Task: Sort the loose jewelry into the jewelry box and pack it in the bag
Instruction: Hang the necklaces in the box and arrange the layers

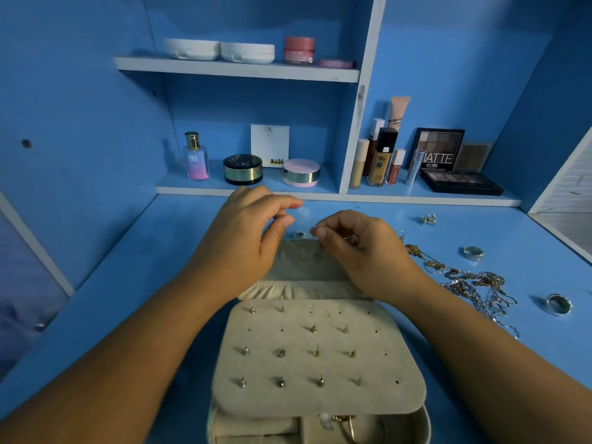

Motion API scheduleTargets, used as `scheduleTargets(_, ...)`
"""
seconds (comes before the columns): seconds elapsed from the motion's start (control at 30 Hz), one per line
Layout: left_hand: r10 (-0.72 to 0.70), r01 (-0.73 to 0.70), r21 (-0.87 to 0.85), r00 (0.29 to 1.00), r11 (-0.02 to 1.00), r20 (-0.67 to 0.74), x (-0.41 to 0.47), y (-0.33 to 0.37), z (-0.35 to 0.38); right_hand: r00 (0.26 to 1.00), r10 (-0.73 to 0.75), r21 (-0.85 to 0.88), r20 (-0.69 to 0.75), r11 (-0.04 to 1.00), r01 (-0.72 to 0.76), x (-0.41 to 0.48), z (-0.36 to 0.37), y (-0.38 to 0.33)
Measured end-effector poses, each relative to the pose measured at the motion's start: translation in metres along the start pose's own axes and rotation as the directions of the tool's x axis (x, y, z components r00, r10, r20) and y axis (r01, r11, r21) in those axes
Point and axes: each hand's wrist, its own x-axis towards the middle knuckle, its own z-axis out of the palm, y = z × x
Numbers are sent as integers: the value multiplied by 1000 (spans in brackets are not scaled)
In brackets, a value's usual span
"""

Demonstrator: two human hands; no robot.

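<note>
Nearest the camera lies the open cream velvet jewelry box (413,424), with a gold hoop in one bottom compartment. Its perforated cream earring panel (320,363) carries twelve stud earrings that I can count plainly; the rightmost column of holes is bare.

Beyond it, the padded lid (304,267) lies flat on the blue tabletop (128,283). Both hands work at its far edge. The right hand (362,251) has thumb and forefinger pressed together on what looks like a thin gold chain (301,241), which runs left to right along the lid's edge, between the hands. The left hand (253,238) is curled, with thumb and forefinger slightly apart; I cannot tell whether it holds the chain's other end. The lid's hooks sit just under the fingers on the camera side, so the next move is probably a short draw downward.

Still loose to the right are two silver band rings (473,252), one pair of small silver earrings (429,219) and one tangle of gold and silver chains (474,283). No bag is in view.
</note>
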Motion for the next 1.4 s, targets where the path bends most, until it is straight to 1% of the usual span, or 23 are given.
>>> scheduleTargets(0.07, -28, 26, 65, 999, 998, 26, 0, -7, 0, 999, 40, 13, -19, 999, -39, 1, -3, 2)
scheduleTargets(0.2, -76, 72, 100, 996, 992, 41, -1, -13, -2, 992, 74, -9, -102, 997, -76, 3, -5, 2)
scheduleTargets(0.27, -147, 146, 42, 988, 988, 36, -2, -9, -1, 983, 112, 47, -144, 993, -106, 4, -5, 2)
scheduleTargets(0.3, -223, 225, -51, 974, 973, 36, -2, -7, -1, 978, 135, 89, -156, 989, -122, 4, -5, 3)
scheduleTargets(0.33, -331, 336, -184, 942, 924, 58, 0, -4, 0, 974, 159, 130, -163, 982, -139, 5, -5, 3)
scheduleTargets(0.37, -449, 460, -339, 886, 821, 115, 2, -1, 0, 970, 183, 172, -161, 973, -155, 4, -6, 2)
scheduleTargets(0.4, -537, 552, -484, 823, 679, 186, 5, 0, 0, 967, 202, 212, -156, 963, -167, 5, -7, 2)
scheduleTargets(0.43, -591, 604, -592, 767, 534, 249, 7, -1, 0, 965, 216, 249, -151, 953, -174, 4, -8, 1)
scheduleTargets(0.47, -617, 620, -667, 730, 414, 295, 8, -1, -1, 963, 223, 284, -151, 943, -174, 4, -8, 0)
scheduleTargets(0.53, -628, 600, -761, 697, 247, 346, 8, 0, -5, 962, 225, 357, -153, 920, -158, 4, -8, -2)
scheduleTargets(0.6, -619, 573, -800, 696, 175, 364, 8, 1, -7, 959, 228, 389, -168, 909, -148, 4, -8, -5)
scheduleTargets(0.7, -580, 543, -827, 724, 147, 373, 9, 4, -9, 948, 242, 359, -209, 920, -155, 4, -11, -5)
scheduleTargets(0.77, -533, 508, -849, 764, 147, 364, 11, 5, -10, 950, 242, 279, -196, 943, -183, 4, -12, -4)
scheduleTargets(0.83, -473, 494, -840, 808, 223, 350, 10, 6, -11, 963, 231, 132, -139, 968, -213, 1, -11, -2)
scheduleTargets(0.87, -433, 490, -818, 835, 302, 340, 9, 7, -11, 970, 215, 70, -114, 976, -208, 0, -9, -1)
scheduleTargets(0.93, -345, 453, -742, 886, 494, 311, 7, 9, -10, 983, 167, 11, -77, 986, -167, -2, -7, 0)
scheduleTargets(1.0, -276, 395, -676, 919, 623, 282, 5, 13, -9, 995, 98, -23, -36, 995, -99, -2, -6, -1)
scheduleTargets(1.03, -244, 368, -647, 930, 668, 276, 5, 15, -9, 998, 65, -25, -2, 998, -65, -3, -5, -2)
scheduleTargets(1.07, -223, 353, -627, 934, 695, 280, 5, 17, -9, 999, 34, -16, 35, 999, -33, -3, -4, -4)
scheduleTargets(1.13, -202, 357, -623, 930, 696, 307, 5, 21, -12, 995, -26, -8, 92, 1000, 27, -5, -1, -7)
scheduleTargets(1.23, -177, 365, -610, 921, 704, 347, 5, 22, -14, 992, -79, -5, 100, 997, 80, -6, 3, -8)
scheduleTargets(1.3, -163, 347, -596, 926, 724, 340, 5, 22, -15, 993, -80, 47, 83, 996, 76, -5, 4, -9)
scheduleTargets(1.4, -217, 357, -594, 930, 721, 295, 4, 18, -14, 1000, 1, 164, 31, 987, -6, -4, 2, -10)
